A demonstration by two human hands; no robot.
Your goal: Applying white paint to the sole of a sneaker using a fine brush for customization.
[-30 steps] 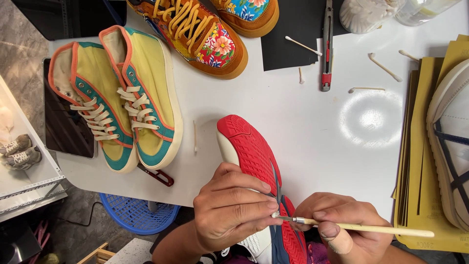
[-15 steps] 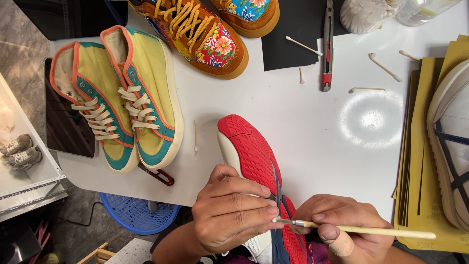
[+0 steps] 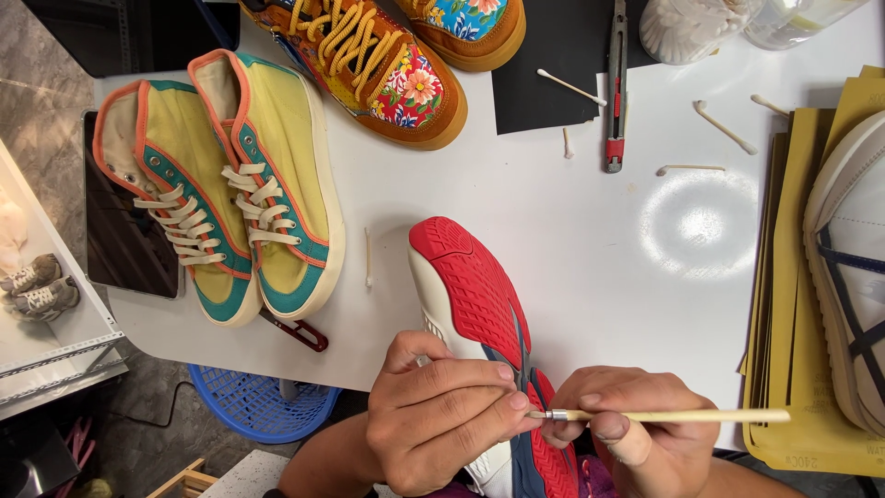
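A shoe with a red and navy sole [image 3: 470, 286] lies sole-up at the near table edge. My left hand [image 3: 442, 415] grips its middle from the left side. My right hand [image 3: 636, 438] pinches a thin wooden-handled brush [image 3: 673, 417], held level, its metal ferrule and tip against the sole's navy groove next to my left fingertips. The shoe's heel end is hidden beneath both hands.
A yellow and teal high-top pair [image 3: 230, 203] lies left on the white table [image 3: 572, 231]. Floral orange shoes [image 3: 387, 65], a black sheet [image 3: 553, 65], a utility knife [image 3: 616, 83], cotton swabs [image 3: 724, 124], yellow sandpaper sheets [image 3: 793, 304], a white shoe [image 3: 853, 277], a blue basket [image 3: 258, 406].
Almost nothing has moved. The brush tip has shifted very slightly along the sole groove while both hands keep their hold.
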